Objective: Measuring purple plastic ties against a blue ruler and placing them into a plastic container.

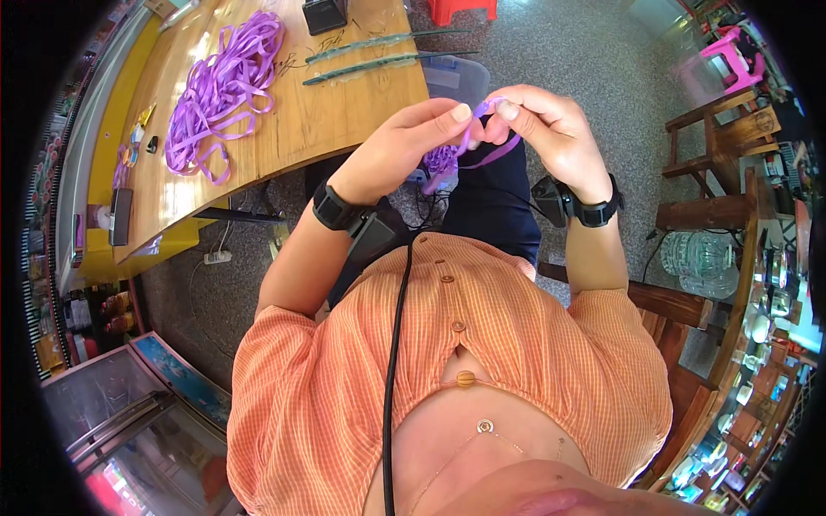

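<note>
Over at the person's twelve o'clock, the left hand [411, 139] and right hand [551, 131] pinch closed on flat purple fabric-like ribbon [499, 155], probably light, limp, slippery, best gripped across its width.

"What's hidden at the grip?"
"The ribbon [499, 154], partly, under fingertips [462, 113]."
"Behind it?"
"The bin [452, 73], partly covered by the left hand [400, 142]."
"Farther beyond?"
"The red stool [462, 9], cut by the top edge."

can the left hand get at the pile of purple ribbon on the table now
Probably yes: the left hand is near the wooden table, and nothing seems to stand between it and the purple ribbon pile, though it may first have to release the strand it pinches.
</note>
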Available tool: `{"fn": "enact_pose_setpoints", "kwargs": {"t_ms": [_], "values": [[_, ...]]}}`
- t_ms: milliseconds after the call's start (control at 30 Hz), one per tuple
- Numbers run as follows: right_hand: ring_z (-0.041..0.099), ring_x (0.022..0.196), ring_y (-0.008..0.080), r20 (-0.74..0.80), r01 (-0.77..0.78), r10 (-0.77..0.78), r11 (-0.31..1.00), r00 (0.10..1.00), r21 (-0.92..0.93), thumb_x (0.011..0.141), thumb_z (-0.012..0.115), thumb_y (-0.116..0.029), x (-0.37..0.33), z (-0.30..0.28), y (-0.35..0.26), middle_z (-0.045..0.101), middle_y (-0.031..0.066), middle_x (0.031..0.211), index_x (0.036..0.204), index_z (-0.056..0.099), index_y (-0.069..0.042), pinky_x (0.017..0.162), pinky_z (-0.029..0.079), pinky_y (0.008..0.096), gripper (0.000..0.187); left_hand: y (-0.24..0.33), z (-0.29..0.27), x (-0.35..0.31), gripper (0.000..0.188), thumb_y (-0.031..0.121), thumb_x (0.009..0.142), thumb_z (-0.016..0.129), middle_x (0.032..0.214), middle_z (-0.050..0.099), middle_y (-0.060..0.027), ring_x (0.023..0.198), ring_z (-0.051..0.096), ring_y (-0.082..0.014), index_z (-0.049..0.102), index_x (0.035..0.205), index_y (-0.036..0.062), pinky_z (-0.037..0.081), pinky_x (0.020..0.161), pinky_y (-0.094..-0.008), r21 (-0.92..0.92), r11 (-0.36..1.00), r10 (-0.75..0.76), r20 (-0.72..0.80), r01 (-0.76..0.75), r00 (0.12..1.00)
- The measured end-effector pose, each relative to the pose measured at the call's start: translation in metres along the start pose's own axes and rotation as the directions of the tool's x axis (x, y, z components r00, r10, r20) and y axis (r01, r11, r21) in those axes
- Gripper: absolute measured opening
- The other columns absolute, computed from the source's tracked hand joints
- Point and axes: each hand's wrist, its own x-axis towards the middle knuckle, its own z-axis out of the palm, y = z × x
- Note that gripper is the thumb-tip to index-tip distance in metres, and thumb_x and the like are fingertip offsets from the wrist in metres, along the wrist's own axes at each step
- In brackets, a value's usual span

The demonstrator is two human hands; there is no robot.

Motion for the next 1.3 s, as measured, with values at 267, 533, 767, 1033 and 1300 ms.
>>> {"fn": "enact_pose_setpoints", "kwargs": {"t_ms": [267, 533, 767, 1033, 1300], "values": [[0.062, 0.077, 0.0109, -0.014, -0.065, 0.066, 0.997, 0.998, 0.039, 0.101, 0.058, -0.016, -0.006, 0.005, -0.004, 0.065, 0.0044, 0.081, 0.109, 0.065, 0.001, 0.071, 0.051, 0.0255, 0.021, 0.0, -0.002, 0.002, 0.031, 0.03, 0.104, 0.051, 0.082, 0.057, 0.003, 0.078, 0.051, -0.0075, 0.062, 0.09, 0.0047, 0.043, 0.074, -0.0238, -0.105, 0.989, 0.107, 0.055, -0.101, 0.993], [0.032, 0.05, 0.0044, -0.006, -0.107, 0.115, 0.937, 0.993, 0.333, 0.107, 0.045, -0.033, 0.002, 0.033, -0.013, 0.042, -0.0038, 0.062, 0.083, 0.051, -0.008, 0.045, 0.025, 0.0215, 0.035, 0.013, 0.013, 0.002, 0.028, 0.022, 0.099, 0.055, 0.068, 0.045, 0.0064, 0.059, 0.035, -0.0034, 0.055, 0.076, 0.0081, 0.027, 0.053, -0.021, -0.286, 0.958, 0.036, 0.017, -0.03, 0.999], [0.029, 0.053, 0.0065, -0.077, 0.033, 0.035, 0.682, 0.996, 0.731, 0.107, 0.043, -0.031, -0.003, 0.038, 0.002, 0.035, -0.0033, 0.061, 0.083, 0.046, -0.008, 0.046, 0.024, 0.0237, 0.034, 0.012, 0.012, 0.008, 0.031, 0.023, 0.1, 0.049, 0.068, 0.045, 0.0052, 0.057, 0.035, -0.0063, 0.05, 0.073, 0.0089, 0.028, 0.052, -0.0246, -0.781, 0.625, 0.159, 0.152, 0.02, 0.975], [0.06, 0.102, 0.0204, -0.108, 0.181, -0.147, 0.867, 0.983, 0.465, 0.102, 0.05, -0.02, 0.004, 0.02, -0.003, 0.063, 0.0123, 0.108, 0.121, 0.055, 0.002, 0.096, 0.045, 0.0339, 0.03, 0.022, 0.014, 0.012, 0.032, 0.026, 0.103, 0.048, 0.107, 0.061, -0.006, 0.102, 0.051, -0.0125, 0.065, 0.094, 0.001, 0.035, 0.096, -0.0298, -0.442, 0.85, 0.285, -0.073, -0.287, 0.956], [0.056, 0.091, 0.0176, 0.181, -0.038, -0.076, 0.832, 0.98, 0.554, 0.102, 0.05, -0.021, 0.026, 0.033, 0.015, 0.062, 0.0076, 0.103, 0.115, 0.059, 0.001, 0.082, 0.045, 0.0312, 0.027, 0.016, -0.008, 0.01, 0.031, 0.027, 0.102, 0.052, 0.146, 0.046, -0.0168, 0.1, 0.061, -0.0164, 0.066, 0.089, 0.0022, 0.047, 0.088, -0.0288, -0.221, 0.925, 0.331, 0.068, -0.309, 0.941]]}}
